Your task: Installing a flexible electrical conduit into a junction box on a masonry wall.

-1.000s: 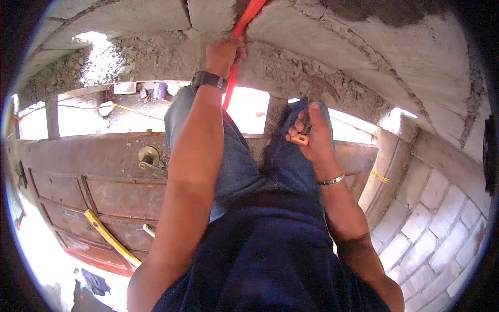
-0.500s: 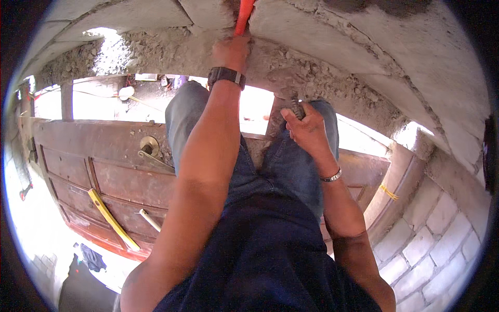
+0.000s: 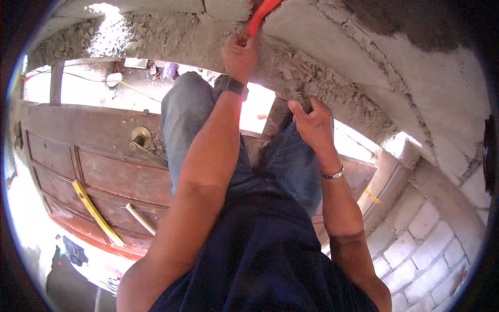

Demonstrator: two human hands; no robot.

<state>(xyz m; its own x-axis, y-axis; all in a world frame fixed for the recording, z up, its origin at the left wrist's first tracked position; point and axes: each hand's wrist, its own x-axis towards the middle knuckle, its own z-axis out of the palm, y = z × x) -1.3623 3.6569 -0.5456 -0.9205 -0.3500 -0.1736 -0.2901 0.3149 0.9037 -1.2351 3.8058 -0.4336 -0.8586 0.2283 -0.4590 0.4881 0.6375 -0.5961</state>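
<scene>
My left hand [image 3: 240, 60], a dark watch on its wrist, is raised to the rough concrete wall. Its fingers are curled together right beside the lower end of an orange-red flexible tube [image 3: 262, 16]; what lies in them is hidden. Lower and to the right, my right hand [image 3: 314, 125] is closed, thumb on top, around a dark grey ridged tool [image 3: 300, 95]. The tool points up toward the broken edge of the masonry, and its kind is unclear against the grey rubble. A metal band circles the right wrist.
Below me lies a brown panelled door [image 3: 104, 130] with a brass handle [image 3: 141, 137]. A yellow spirit level [image 3: 97, 213] and a pale wooden handle [image 3: 140, 218] rest against it. Block wall [image 3: 416, 244] stands at the right, yellow cord [image 3: 372, 196] on a post.
My left hand has shifted slightly down and right, its fingertips now showing. The tube leans further right. My right hand has turned a little, and the ridged tool now points upward.
</scene>
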